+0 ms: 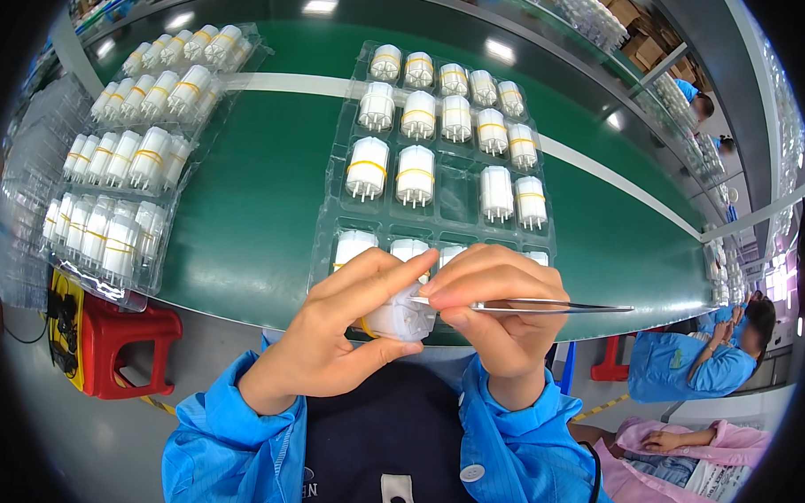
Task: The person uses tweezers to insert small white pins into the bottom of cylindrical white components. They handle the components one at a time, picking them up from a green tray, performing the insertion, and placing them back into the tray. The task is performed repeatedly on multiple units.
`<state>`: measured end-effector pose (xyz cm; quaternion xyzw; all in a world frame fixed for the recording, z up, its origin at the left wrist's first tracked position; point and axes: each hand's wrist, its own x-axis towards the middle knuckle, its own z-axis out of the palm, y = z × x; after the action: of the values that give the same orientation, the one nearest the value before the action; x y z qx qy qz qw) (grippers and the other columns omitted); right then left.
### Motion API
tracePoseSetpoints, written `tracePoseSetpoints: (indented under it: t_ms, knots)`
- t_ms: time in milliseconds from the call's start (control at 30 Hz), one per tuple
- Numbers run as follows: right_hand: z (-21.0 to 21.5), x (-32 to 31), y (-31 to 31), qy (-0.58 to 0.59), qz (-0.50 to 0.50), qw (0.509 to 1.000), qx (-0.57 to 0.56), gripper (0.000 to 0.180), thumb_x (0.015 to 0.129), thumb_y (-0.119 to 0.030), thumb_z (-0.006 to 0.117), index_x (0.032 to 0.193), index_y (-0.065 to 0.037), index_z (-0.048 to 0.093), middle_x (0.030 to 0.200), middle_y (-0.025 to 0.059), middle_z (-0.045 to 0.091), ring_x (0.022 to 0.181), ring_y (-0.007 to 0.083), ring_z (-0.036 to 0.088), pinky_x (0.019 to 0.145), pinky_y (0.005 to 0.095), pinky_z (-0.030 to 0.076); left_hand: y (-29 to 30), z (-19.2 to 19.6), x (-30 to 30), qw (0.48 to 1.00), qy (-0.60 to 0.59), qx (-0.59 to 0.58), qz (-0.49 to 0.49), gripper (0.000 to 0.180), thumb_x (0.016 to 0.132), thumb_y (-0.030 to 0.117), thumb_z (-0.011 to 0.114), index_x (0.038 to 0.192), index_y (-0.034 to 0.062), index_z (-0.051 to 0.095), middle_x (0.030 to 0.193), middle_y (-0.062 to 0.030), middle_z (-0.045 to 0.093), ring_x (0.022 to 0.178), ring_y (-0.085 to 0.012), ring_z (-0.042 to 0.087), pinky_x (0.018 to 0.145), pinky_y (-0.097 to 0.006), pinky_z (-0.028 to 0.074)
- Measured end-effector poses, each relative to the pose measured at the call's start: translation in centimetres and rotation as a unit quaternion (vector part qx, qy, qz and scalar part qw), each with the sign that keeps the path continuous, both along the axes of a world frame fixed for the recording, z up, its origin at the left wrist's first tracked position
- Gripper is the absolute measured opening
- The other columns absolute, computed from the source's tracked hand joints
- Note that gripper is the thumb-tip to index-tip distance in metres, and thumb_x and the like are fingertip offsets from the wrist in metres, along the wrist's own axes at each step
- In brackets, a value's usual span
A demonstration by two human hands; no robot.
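My left hand (324, 329) is closed round a white cylinder (405, 317) with a yellow band, its end turned to the right. In my right hand (498, 299) is a pair of metal tweezers (587, 308), gripped between thumb and fingers, with the long shank pointing right. The right fingertips meet the cylinder's end, and what they touch there is too small to make out. Just beyond both hands lies a clear plastic tray (457, 200) of similar white cylinders, most with yellow bands and metal pins. One pocket in its third row is bare.
On the left of the green worktop (245, 202) stand more filled clear trays (139, 300), beside a stack of clear plastic trays (42, 168). A red stool (142, 340) is below the left edge. Co-workers, one in a blue jacket (665, 363), sit at the right.
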<state>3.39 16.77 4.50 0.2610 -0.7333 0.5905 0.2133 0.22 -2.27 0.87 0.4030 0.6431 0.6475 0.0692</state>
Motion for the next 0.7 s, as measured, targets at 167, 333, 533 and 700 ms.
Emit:
tracePoseSetpoints:
  t_ms: [167,333,533,700]
  knots:
    - [0.8,-0.3,0.1,0.019,0.007,0.997,0.068,0.013,0.071,0.003,0.072,0.083,0.0,0.07,0.08,0.0119,0.069,0.068,0.0243,0.065,0.059,0.03,0.05,0.1,0.2,0.1,0.999,0.041,-0.019,0.023,0.07,0.071,0.003,0.077,0.135,-0.0073,0.05,0.105,-0.0144,0.057,0.094,-0.0219,0.058,0.079,-0.031,0.047]
    - [1.8,-0.2,0.3,0.017,-0.008,0.988,0.156,0.014,0.072,0.0,0.073,0.086,0.001,0.07,0.082,0.0132,0.069,0.071,0.024,0.065,0.061,0.0304,0.05,0.6,0.3,0.2,0.996,0.066,-0.01,0.059,0.076,0.067,-0.006,0.074,0.138,-0.0022,0.049,0.102,-0.0151,0.055,0.089,-0.0269,0.056,0.078,-0.034,0.047]
    - [-0.1,1.2,-0.2,-0.018,-0.034,0.985,-0.167,0.019,0.077,-0.01,0.075,0.092,0.002,0.071,0.09,0.0161,0.07,0.084,0.0236,0.064,0.071,0.0314,0.05,1.3,0.7,-0.1,0.987,0.086,0.007,0.137,0.063,0.066,-0.005,0.077,0.125,-0.0027,0.057,0.105,-0.016,0.057,0.093,-0.0281,0.059,0.079,-0.034,0.049]
    - [-0.5,2.0,-1.7,-0.011,-0.081,0.993,-0.081,0.015,0.081,-0.002,0.071,0.096,0.003,0.069,0.092,0.0167,0.068,0.083,0.0222,0.065,0.072,0.0316,0.052,2.1,-0.4,-0.1,0.974,0.126,0.018,0.185,0.05,0.066,-0.005,0.076,0.113,-0.0003,0.058,0.107,-0.0173,0.06,0.093,-0.0325,0.059,0.078,-0.038,0.049]
